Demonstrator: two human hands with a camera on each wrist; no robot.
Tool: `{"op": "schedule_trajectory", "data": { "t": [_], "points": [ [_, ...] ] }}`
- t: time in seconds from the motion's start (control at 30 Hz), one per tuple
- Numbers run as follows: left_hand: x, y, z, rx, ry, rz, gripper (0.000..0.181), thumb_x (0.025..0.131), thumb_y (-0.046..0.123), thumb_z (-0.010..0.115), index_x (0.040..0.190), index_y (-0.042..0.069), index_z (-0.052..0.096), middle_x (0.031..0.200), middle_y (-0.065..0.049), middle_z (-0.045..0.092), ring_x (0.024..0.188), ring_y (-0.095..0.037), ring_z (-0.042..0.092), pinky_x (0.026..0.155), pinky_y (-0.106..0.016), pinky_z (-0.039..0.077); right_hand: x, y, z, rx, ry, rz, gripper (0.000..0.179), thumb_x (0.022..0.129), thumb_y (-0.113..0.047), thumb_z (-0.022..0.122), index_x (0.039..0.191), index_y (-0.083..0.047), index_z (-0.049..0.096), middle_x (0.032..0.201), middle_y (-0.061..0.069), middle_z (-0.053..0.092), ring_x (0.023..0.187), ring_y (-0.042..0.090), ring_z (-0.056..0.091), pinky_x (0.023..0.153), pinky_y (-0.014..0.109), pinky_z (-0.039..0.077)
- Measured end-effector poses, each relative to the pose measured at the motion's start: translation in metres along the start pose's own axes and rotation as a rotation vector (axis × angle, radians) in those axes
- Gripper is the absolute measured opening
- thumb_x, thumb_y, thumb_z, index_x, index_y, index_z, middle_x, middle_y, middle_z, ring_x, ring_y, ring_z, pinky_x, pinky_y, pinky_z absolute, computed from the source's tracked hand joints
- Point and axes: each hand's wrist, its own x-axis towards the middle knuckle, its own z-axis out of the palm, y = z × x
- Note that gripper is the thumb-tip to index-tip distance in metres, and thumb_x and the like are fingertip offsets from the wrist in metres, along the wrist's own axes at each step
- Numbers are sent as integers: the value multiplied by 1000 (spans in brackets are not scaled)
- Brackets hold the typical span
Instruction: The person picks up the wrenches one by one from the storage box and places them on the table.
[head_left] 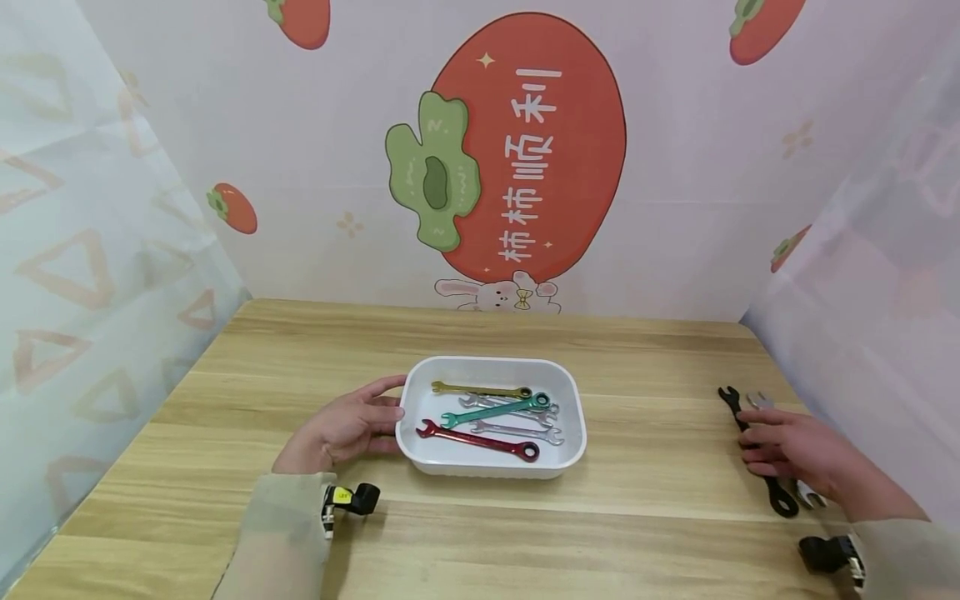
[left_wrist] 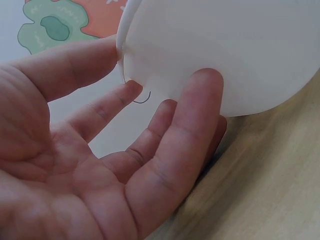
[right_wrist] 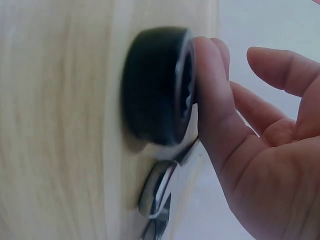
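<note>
A white plastic tray (head_left: 491, 470) stands mid-table. Inside it lie a gold wrench (head_left: 480, 390), a green wrench (head_left: 495, 410), a red wrench (head_left: 476, 440) and several silver wrenches (head_left: 517, 431). My left hand (head_left: 352, 425) touches the tray's left side, fingers spread; the left wrist view has the fingertips against the tray wall (left_wrist: 250, 55). At the right, my right hand (head_left: 791, 450) has its fingers across a black wrench (head_left: 782, 498). The right wrist view shows its ring end (right_wrist: 155, 85) close up, with the thumb apart. A silver wrench (head_left: 810, 497) is partly hidden under that hand.
The wooden table (head_left: 525, 542) meets a printed back wall (head_left: 322, 250) and side walls at left and right. The right hand and both wrenches are near the right wall (head_left: 885, 350). Black wrist cameras (head_left: 366, 498) sit on both sleeves.
</note>
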Motion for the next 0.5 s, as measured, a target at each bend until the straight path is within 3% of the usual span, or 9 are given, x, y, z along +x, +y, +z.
{"op": "schedule_trajectory", "data": {
  "t": [0.33, 0.5],
  "points": [
    [-1, 1, 1, -27, -35, 3, 72, 96, -3, 60, 157, 7, 23, 138, -29, 42, 109, -36, 61, 89, -51, 53, -1, -3, -7, -24, 37, 46, 61, 106, -16, 47, 145, 22, 19, 108, 9, 62, 89, 25, 67, 80, 42, 58],
    [0, 1, 1, -24, -34, 4, 71, 96, -4, 58, 157, 7, 24, 138, -29, 42, 110, -37, 61, 88, -51, 53, 5, -6, -2, -88, 58, -28, 63, 107, -21, 44, 147, 19, 18, 109, 12, 61, 86, 24, 66, 77, 40, 58]
  ]
}}
